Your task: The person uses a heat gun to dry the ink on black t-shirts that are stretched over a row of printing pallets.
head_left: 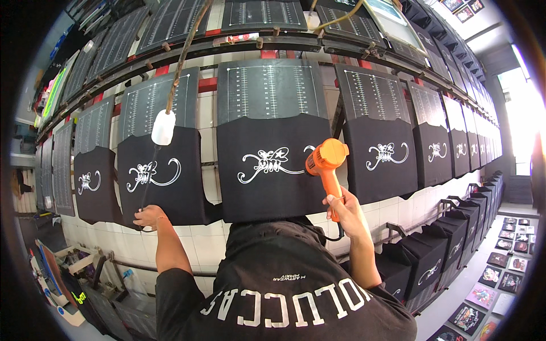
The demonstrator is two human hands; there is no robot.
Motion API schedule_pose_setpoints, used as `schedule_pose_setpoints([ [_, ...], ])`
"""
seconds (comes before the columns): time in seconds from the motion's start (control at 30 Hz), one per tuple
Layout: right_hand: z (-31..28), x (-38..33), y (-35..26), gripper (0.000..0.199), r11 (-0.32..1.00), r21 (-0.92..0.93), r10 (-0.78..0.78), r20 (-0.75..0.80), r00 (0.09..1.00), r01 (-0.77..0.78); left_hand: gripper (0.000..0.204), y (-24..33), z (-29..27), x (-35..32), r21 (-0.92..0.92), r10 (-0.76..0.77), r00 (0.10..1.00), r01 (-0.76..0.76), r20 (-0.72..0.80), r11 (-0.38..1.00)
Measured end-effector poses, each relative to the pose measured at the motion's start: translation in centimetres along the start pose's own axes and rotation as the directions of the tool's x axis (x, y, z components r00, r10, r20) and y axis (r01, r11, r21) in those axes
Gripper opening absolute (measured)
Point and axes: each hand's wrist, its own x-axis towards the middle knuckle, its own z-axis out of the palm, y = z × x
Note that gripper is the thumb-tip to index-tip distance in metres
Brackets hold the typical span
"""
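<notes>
My right hand (351, 215) is wrapped round the handle of an orange heat gun (328, 179). The gun is over the right part of a black T-shirt (259, 199), hiding the end of its white curling print (270, 161). This shirt lies stretched on a dark printing board (273, 85) with white scale marks. On the left, my left hand (149, 217) is closed on a thin black cord (149, 190), near the lower edge of another printed black shirt (129, 150). The cord rises to a white socket block (164, 128) hanging from above.
More boards with printed black shirts (387, 165) run in a row to both sides. A metal rail (239, 42) crosses behind them, with further boards beyond. Lower right stands another row of shirts (449, 238); printed pictures (483, 298) lie past it.
</notes>
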Motion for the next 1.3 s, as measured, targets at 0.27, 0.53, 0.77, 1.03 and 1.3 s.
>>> schedule_pose_setpoints([
  [0.27,2.8,-0.1,0.1,0.037,1.0,0.027,0.007,0.016,1.0,-0.008,0.042,-0.1,0.2,0.2,-0.03,0.058,0.998,-0.058,-0.007,0.998],
  [0.53,4.2,0.1,-0.5,0.033,0.999,0.03,0.026,0.064,0.998,-0.028,0.043,1.6,-0.6,-1.5,0.047,-0.138,0.99,0.138,0.01,0.989],
  [0.77,5.3,1.0,-0.7,0.036,0.999,-0.025,0.028,0.1,0.995,-0.026,0.047,2.8,-2.4,-2.4,0.029,-0.193,0.974,0.191,0.119,0.981],
  [1.03,6.3,2.1,-1.3,0.038,0.994,-0.101,-0.021,0.155,0.988,0.037,0.045,2.7,-2.0,-2.6,0.055,-0.155,0.984,0.151,0.084,0.987],
  [1.3,6.5,3.1,-1.5,0.035,0.995,-0.096,0.014,0.207,0.978,0.006,0.044,3.1,-2.6,-2.8,0.062,-0.163,0.982,0.158,0.091,0.986],
])
